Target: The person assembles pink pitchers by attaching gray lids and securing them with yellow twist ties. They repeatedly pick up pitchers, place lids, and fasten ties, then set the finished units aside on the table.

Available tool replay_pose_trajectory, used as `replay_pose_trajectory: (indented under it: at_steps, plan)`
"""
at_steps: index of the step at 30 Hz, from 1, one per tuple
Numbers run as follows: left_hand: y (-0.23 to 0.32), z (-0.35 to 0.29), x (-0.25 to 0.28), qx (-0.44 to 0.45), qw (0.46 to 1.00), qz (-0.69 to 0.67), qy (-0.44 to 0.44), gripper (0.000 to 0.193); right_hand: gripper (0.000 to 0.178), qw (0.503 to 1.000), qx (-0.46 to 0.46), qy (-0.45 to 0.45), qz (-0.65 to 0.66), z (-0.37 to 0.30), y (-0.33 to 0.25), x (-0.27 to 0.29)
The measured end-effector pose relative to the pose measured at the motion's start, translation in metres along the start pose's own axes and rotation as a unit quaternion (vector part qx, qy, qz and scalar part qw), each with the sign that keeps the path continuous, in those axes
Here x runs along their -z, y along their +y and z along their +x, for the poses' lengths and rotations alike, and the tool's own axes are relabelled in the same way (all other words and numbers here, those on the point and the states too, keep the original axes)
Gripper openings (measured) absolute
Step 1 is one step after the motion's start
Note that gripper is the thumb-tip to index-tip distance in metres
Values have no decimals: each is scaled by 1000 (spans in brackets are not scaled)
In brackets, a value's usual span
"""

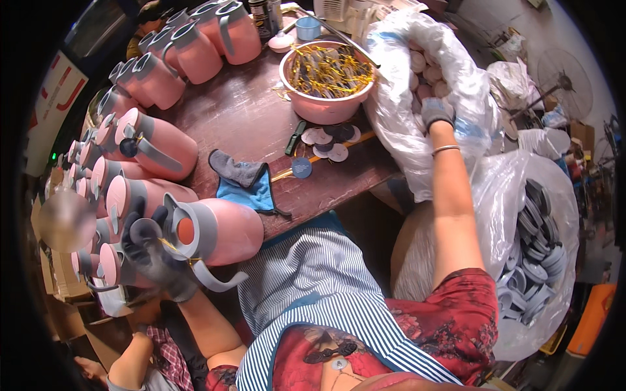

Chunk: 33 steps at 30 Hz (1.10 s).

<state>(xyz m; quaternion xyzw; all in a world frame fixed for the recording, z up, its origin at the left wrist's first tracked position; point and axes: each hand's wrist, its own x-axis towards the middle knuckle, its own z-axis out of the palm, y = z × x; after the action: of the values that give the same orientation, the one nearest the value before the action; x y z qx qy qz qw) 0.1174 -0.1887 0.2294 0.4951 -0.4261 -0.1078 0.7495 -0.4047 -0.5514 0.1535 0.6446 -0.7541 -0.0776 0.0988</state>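
Note:
My left hand (160,260), in a dark grey glove, is closed around a small round grey piece (145,231), partly blurred. It is right beside a pink jug (235,231) that lies tilted at the table's near edge, its grey-rimmed mouth facing the hand. A gold tie hangs near the jug's grey handle (218,280). Far to the right, my gloved right hand (435,112) reaches into a clear plastic bag (391,85) of round pink lids (417,62). Its fingers are hidden among the plastic and lids.
Rows of pink jugs (195,55) line the table's left and back. A pink basin (326,107) holds tags with gold strings. Round discs (338,152), a dark green cutter-like tool (295,137) and a blue-grey cloth (244,186) lie on the table (228,111). Grey parts (535,267) fill another bag.

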Motion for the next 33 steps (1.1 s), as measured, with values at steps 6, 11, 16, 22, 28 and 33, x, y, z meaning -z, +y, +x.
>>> replay_pose_trajectory:
  at_steps: [6,11,16,22,28,33]
  plan:
    - [-19,-33,24,11,978,-207,-12,43,27,972,125,131,-149,30,47,-74]
    - [-5,-141,12,57,987,-28,148,61,31,971,0,235,-39,-50,-6,80]
    - [1,-129,-8,-32,954,293,58,57,33,735,494,181,428,-180,-87,255]
    - [3,-117,41,62,997,48,9,42,38,514,832,-12,209,-268,-232,328]
    - [46,-99,73,104,993,18,-54,38,50,483,776,-287,286,-308,-280,311]
    - [66,-102,84,155,986,42,-49,41,77,493,797,-68,342,-349,-249,288]
